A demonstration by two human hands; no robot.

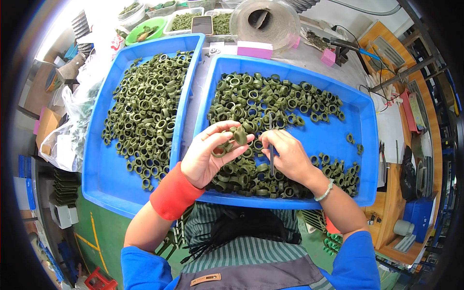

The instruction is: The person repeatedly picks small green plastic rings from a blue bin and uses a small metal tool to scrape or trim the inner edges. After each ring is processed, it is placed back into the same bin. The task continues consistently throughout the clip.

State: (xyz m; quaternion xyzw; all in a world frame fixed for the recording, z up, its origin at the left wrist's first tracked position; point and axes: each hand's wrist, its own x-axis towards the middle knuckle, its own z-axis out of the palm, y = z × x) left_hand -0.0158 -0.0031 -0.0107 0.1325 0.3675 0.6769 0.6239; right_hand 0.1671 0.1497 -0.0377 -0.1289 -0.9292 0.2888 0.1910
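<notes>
My left hand [212, 150], below a red wristband, is raised over the right blue tray [360, 186]. Between its thumb and fingers it pinches a few dark green rings [239, 136], the nearest with a flat rounded face. Just right of it, my right hand [289, 157] is closed on a slim dark tool [271, 162] held upright; whether it is a file or a blade I cannot tell. The tool stands apart from the held rings. Beneath both hands lie many loose green rings [246, 79], heaped at the tray's far side and near edge.
A second blue tray [104, 195] full of like rings stands left. Behind are a phone [202, 25] on tubs of green pieces, a green bowl [145, 30], a wide clear container [241, 29] and pink blocks [254, 50]. A plastic bag [72, 130] lies at far left.
</notes>
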